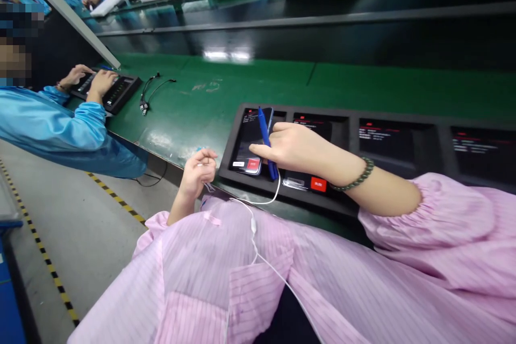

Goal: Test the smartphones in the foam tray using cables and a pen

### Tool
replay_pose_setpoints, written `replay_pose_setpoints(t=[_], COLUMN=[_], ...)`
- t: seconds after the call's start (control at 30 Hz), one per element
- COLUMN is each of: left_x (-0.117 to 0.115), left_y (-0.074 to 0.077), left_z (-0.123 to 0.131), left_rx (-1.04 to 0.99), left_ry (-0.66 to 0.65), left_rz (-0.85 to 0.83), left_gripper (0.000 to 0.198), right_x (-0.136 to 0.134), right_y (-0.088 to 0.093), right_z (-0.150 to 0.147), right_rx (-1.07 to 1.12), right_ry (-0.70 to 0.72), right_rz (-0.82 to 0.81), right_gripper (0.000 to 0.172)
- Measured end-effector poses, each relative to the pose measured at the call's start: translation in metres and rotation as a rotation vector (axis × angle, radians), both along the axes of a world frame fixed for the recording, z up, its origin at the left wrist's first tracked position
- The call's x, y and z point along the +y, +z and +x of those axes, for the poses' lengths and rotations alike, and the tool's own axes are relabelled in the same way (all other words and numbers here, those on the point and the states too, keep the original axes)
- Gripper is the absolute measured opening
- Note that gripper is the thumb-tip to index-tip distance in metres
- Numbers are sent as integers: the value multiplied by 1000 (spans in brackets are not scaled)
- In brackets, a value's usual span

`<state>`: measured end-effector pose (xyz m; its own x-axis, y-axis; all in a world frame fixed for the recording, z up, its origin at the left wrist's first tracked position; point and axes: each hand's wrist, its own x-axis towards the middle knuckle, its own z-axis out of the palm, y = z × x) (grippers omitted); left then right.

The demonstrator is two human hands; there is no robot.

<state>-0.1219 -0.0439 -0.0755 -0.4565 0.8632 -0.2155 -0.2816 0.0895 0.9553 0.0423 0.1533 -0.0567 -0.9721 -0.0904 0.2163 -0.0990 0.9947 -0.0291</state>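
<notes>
My right hand (pixel 296 145) reaches in from the right, its index finger stretched over the screen of a smartphone (pixel 246 137) at the left end of a black foam tray (pixel 352 172). A blue pen (pixel 264 131) is held in that hand and slants across the phone's right side. The phone screen has small text at the top, with a white and a red button below. At the table's front edge, left of the tray, my left hand (pixel 199 172) is closed with curled fingers; whatever it may hold is hidden. A white earphone cable (pixel 258 202) loops from beside the pen to my pink smock.
Several more phones (pixel 381 142) with dark screens lie in the tray to the right. Short black cables (pixel 145 98) rest on the green table (pixel 193 97). At left, a co-worker in blue touches another black tray (pixel 124 91). More people sit behind the dark ledge.
</notes>
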Motion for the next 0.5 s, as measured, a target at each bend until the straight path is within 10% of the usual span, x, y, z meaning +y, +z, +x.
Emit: replay_pose_setpoints(t=[0.13,0.5], left_x=[-7,-34], left_y=[1,-21], left_z=[9,28], left_rx=[-300,-40], left_ry=[21,-54], left_rz=[92,93], left_gripper=[46,70], right_x=[13,9], right_y=[-1,-4], right_z=[6,33], right_rx=[-47,-63], right_ry=[24,-13], right_rz=[-53,-291], right_gripper=[35,48])
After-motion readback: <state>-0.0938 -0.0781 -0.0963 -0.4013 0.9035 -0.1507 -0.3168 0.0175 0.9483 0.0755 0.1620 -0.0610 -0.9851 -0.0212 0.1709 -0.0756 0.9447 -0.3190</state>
